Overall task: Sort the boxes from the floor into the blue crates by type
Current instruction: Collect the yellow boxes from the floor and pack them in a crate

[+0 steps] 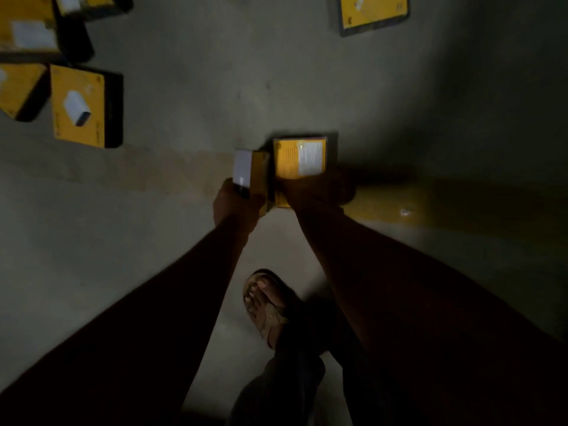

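Note:
My left hand (235,204) grips a small yellow box (250,173) with a white product picture on its face, held above the floor at the middle of the view. Right beside it, my right hand (319,189) holds a second yellow box (299,161) with a white printed label, its back side facing up. The two boxes are nearly touching. My fingers are mostly hidden under the boxes and in shadow. No blue crate is in view.
Several yellow-and-black boxes lie on the grey floor at the upper left (80,106), and one more at the top right (373,12). A yellow floor stripe (430,204) runs to the right. My sandalled foot (266,305) is below my hands.

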Action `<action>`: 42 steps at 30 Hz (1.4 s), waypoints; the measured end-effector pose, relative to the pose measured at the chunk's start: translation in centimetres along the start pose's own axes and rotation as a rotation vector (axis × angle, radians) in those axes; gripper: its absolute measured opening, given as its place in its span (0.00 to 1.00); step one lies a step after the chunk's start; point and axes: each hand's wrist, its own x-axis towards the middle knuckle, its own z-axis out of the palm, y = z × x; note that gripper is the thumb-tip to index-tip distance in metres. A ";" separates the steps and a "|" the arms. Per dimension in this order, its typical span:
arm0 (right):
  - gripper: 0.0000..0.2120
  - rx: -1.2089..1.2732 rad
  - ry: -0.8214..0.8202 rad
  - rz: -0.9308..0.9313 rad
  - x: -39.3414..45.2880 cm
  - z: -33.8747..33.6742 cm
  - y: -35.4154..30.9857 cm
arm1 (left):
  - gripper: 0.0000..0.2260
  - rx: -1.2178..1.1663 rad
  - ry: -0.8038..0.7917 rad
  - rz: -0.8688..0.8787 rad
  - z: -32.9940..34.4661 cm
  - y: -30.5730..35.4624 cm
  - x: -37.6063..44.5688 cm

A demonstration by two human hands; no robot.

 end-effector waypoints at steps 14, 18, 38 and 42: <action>0.32 0.531 -0.218 -0.254 -21.1 -23.7 7.3 | 0.24 0.261 -0.268 0.247 -14.7 10.4 -19.0; 0.37 0.400 -0.123 -0.407 -30.9 -35.6 7.7 | 0.25 0.539 -0.326 0.485 -21.6 15.0 -28.2; 0.20 1.106 0.718 -0.529 -71.2 -59.0 34.3 | 0.19 0.347 -0.622 1.546 -30.9 24.5 -75.4; 0.19 1.399 0.952 -0.464 -78.5 -59.6 42.8 | 0.20 0.403 -0.779 1.710 -27.9 21.9 -87.6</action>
